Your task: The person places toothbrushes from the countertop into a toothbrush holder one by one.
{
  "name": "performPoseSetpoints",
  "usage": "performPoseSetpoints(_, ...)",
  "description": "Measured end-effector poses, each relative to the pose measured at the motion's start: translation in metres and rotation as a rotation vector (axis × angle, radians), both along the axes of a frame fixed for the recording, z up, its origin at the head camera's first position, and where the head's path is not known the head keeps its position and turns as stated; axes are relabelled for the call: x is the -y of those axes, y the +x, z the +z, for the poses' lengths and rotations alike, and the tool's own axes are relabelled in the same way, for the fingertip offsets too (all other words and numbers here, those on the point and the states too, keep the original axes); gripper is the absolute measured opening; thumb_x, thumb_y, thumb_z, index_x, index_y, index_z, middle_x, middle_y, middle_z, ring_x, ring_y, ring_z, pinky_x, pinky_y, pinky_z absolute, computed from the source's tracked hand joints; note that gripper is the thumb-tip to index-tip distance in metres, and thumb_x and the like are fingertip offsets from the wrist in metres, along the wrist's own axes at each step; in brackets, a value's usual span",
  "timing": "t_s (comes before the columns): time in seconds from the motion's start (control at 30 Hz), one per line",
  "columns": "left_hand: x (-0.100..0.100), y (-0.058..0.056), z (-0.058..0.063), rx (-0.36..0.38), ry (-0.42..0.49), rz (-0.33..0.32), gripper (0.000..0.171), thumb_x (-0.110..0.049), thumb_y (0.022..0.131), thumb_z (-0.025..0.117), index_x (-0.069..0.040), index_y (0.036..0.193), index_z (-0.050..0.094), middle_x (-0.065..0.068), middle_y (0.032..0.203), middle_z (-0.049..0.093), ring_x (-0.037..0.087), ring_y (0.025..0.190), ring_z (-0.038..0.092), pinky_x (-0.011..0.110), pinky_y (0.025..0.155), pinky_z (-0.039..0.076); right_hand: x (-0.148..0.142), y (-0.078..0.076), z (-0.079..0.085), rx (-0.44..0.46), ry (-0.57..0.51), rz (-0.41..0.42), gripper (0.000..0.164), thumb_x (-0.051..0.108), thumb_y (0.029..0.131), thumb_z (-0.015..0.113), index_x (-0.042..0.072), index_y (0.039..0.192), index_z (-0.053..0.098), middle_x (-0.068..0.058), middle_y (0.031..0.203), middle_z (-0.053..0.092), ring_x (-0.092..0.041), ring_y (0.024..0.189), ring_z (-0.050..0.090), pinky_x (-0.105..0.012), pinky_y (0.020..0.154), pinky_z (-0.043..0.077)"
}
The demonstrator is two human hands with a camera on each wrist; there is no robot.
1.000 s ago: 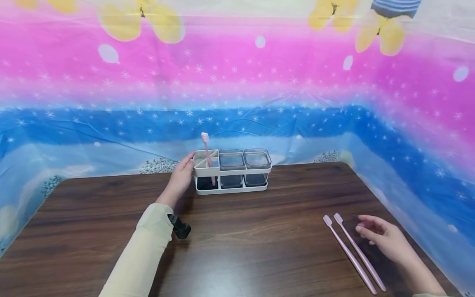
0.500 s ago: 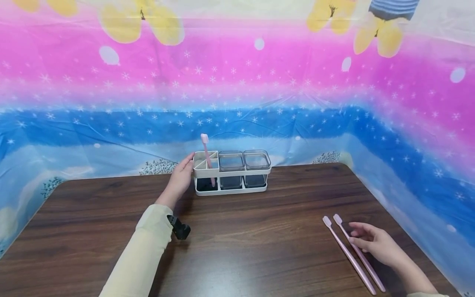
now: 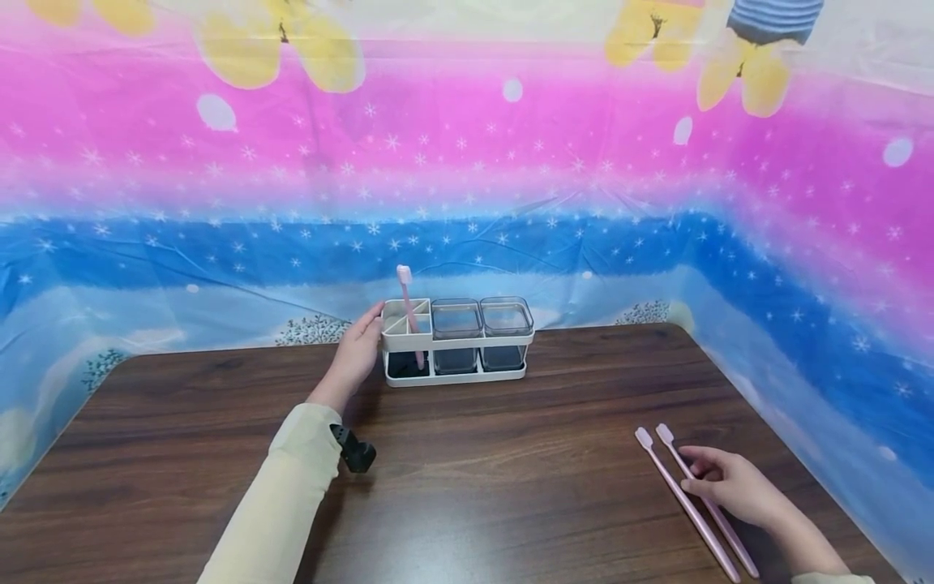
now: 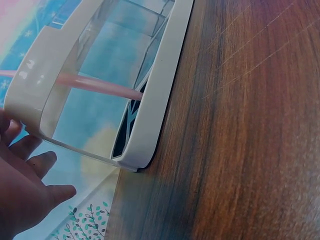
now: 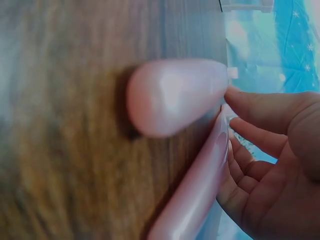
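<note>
A white toothbrush holder (image 3: 477, 377) with two clear cups (image 3: 456, 318) stands near the table's back edge. One pink toothbrush (image 3: 409, 296) leans upright in its divided left section. My left hand (image 3: 355, 350) rests its fingers on the holder's left end; in the left wrist view, its fingertips (image 4: 32, 145) lie at the upper rim's corner. On the right, two pink toothbrushes lie side by side: a left one (image 3: 689, 511) and a right one (image 3: 730, 537). Over the right one is my right hand (image 3: 737, 487), thumb and index finger on either side of its handle, a gap between them.
The dark wooden table (image 3: 474, 470) has rounded back corners. A printed cloth backdrop (image 3: 467, 162) hangs behind it and along the right side. On my left sleeve sits a black wrist camera (image 3: 353, 448).
My right hand has moved left and toward me, from beside the right toothbrush to over its handle. My left hand, the holder and the toothbrushes have stayed in place.
</note>
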State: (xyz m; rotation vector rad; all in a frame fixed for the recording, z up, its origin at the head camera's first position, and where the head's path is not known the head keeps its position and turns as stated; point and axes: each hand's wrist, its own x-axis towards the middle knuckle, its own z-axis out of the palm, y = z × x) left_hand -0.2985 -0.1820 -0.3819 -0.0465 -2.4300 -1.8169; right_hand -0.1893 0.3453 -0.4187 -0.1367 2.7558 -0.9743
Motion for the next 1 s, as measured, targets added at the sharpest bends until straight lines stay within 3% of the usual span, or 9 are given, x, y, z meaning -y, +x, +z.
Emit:
performPoseSetpoints(0.13,-0.0017,0.0011,0.0017,0.0,0.004,0.003,0.048,-0.02,0.107,0.029,-0.007,0.152,0.027,0.014,0.159,0.02,0.03,0.147,0.012,0.045,0.121,0.014,0.0019,0.0003,0.0005,-0.014,0.026,0.002,0.054,0.013,0.086,0.07,-0.012,0.13,0.051,-0.007,0.093,0.059,-0.012,0.07,0.054,-0.026,0.054,0.049)
performPoseSetpoints(0.47,-0.0064,0.0031,0.0025,0.001,0.005,0.004,0.048,-0.023,0.107,0.028,-0.008,0.153,0.027,0.013,0.16,0.019,0.03,0.148,0.011,0.046,0.121,0.013,0.0042,-0.0001,0.0028,-0.038,0.101,-0.013,0.045,0.006,0.085,0.068,-0.012,0.124,0.056,-0.006,0.091,0.06,-0.016,0.078,0.055,-0.025,0.056,0.046)
performPoseSetpoints(1.0,-0.0025,0.0057,0.0027,0.009,-0.003,0.006,0.049,-0.024,0.107,0.027,-0.008,0.153,0.026,0.013,0.16,0.019,0.03,0.148,0.012,0.046,0.12,0.014,0.0102,-0.0047,0.0052,-0.084,0.154,0.007,0.04,0.0,0.082,0.066,-0.013,0.119,0.058,-0.003,0.087,0.06,-0.017,0.08,0.057,-0.032,0.066,0.048)
